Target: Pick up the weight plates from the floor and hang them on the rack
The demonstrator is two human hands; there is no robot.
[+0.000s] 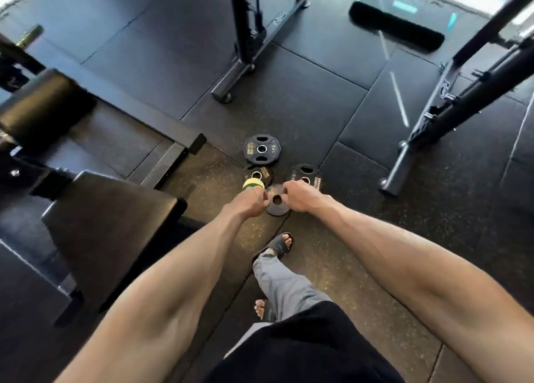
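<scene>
Under me lies dark speckled rubber floor (375, 238); my padded bench (109, 209) sits left, black steel frames (245, 35) ahead, daylight glaring behind.

The farthest weight plate (262, 149) reads "5KG"; its gold lettering is too blurred to read.

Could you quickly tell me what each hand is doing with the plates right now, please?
Left hand: closed on the left edge of the small plate.
Right hand: closed on the same plate's right edge.
</scene>
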